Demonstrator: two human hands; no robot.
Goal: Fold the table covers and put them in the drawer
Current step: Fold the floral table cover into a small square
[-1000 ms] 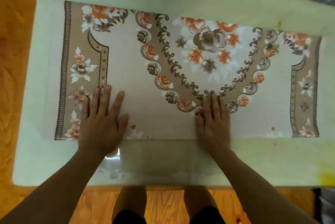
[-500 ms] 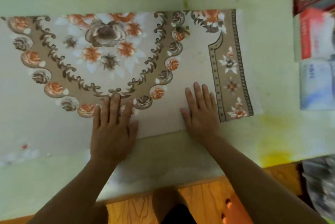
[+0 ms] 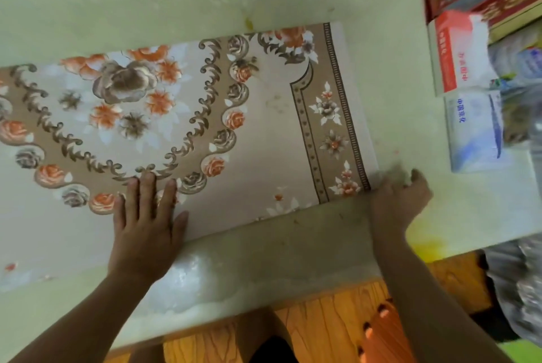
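The floral table cover [image 3: 264, 127] lies flat on the pale green table [image 3: 176, 4], already doubled over once by the look of it: the long near edge reads as a crisp fold line, and the pattern shows only half of the scalloped medallion. Left hand [image 3: 146, 221] is planted flat on the near edge, fingers straight and spread, pinning the cloth down. Right hand [image 3: 399, 201] is at the cover's near right corner, fingers curled; it's motion-blurred, so I cannot tell whether they have actually pinched the corner or are only closing on it.

So where are we? One fold appears done, but this strip is long, running off the left side of the view, and it surely needs at least one more fold across its length before it would suit a drawer. My read is that the right end is about to be brought over toward the left. No drawer in sight, and no other cover either, so stowing is all still ahead. Boxes [image 3: 463, 69] are stacked just right of the cover, apart from it
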